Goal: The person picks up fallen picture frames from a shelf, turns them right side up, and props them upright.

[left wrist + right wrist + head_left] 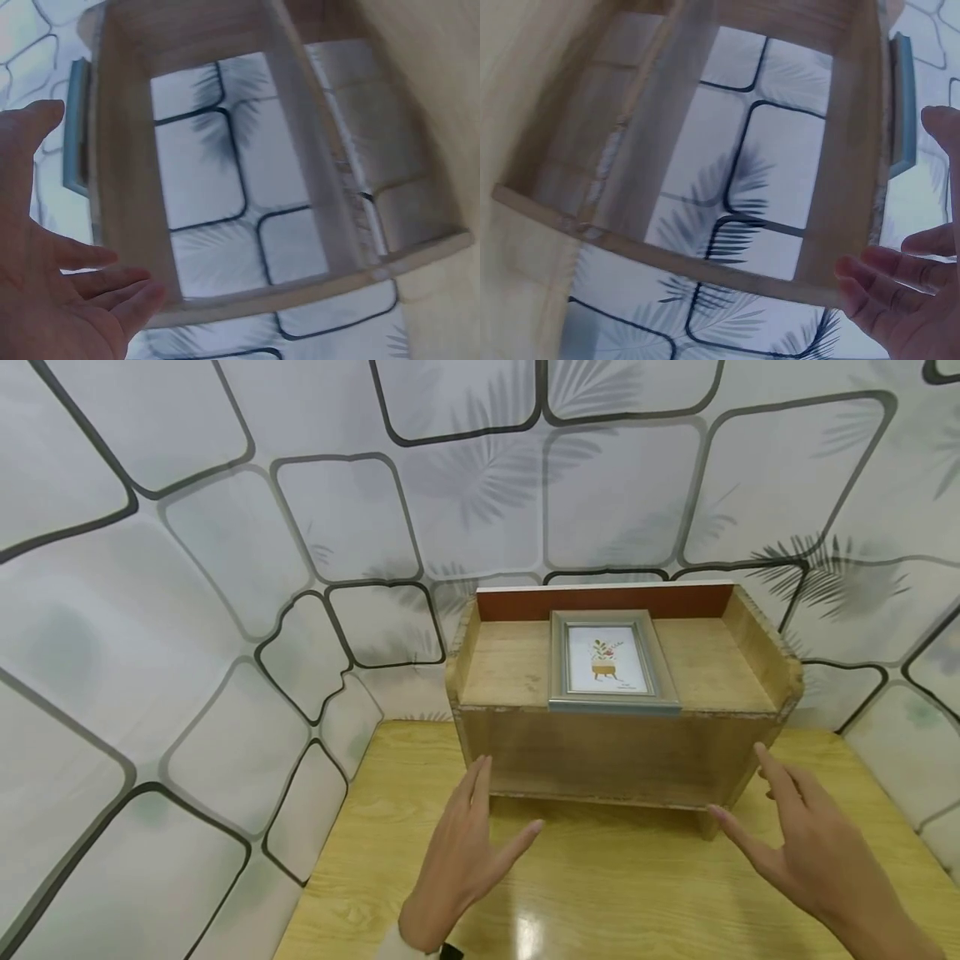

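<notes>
A small wooden shelf (615,752) stands on the table in the head view, its middle compartment open to the wallpaper behind in both wrist views. On its top board lies a picture frame (667,672) with a grey-green border and a drawing of a potted plant. My left hand (463,852) is at the shelf's front left, fingers extended and thumb spread, holding nothing. Mirroring it at the front right, my right hand (817,843) also has spread fingers and an empty palm. In the wrist views, the left fingertips (154,292) and right fingertips (849,268) overlap the shelf's side edges.
The yellow wood-grain table (390,793) extends around the shelf. Patterned wallpaper (480,510) with dark rounded outlines and leaf prints covers the walls behind and to both sides. A low red-brown back panel (517,605) rises behind the frame.
</notes>
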Available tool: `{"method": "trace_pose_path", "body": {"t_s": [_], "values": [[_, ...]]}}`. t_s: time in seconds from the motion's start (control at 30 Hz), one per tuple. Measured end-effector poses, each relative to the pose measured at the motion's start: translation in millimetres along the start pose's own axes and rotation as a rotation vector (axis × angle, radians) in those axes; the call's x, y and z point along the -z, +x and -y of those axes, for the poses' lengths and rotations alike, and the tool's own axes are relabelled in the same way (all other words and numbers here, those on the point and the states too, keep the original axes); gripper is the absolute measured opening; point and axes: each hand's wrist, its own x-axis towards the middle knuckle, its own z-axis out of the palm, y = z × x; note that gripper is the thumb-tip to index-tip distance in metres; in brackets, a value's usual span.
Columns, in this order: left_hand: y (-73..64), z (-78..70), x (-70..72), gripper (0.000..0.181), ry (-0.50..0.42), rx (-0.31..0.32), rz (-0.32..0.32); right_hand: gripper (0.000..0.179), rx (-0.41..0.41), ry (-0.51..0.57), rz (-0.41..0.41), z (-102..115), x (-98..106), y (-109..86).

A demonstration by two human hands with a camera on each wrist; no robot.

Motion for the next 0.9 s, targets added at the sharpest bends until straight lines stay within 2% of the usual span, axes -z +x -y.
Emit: {"method": "trace_pose_path", "body": {"t_s": [0.2,0.47,0.6,0.73,0.8,0.9], "values": [[24.5,-20.7,12.2,0.094,0.029,-0.107,-0.085,0.087,-0.045,0.045,0.011,5.9,1.7,33.8],[70.0,-35.8,19.9,0.085,0.079,-0.179,-0.142,0.077,-0.13,0.097,0.068,12.0,-1.7,85.5],[96.8,-43.8,29.6,0.082,0.112,-0.178,-0.16,0.073,-0.192,0.124,0.138,13.2,-5.6,110.3],[125.2,-53.2,38.8,0.081,0.164,-0.149,-0.159,0.067,-0.224,0.124,0.18,12.6,-9.1,134.4],[139.3,-57.5,41.9,0.08,0.205,-0.124,-0.139,0.068,-0.227,0.12,0.202,11.0,-11.5,145.9],[158.6,-62.2,45.2,0.073,0.284,-0.111,-0.098,0.077,-0.25,0.1,0.286,8.2,-15.6,163.3]]}}
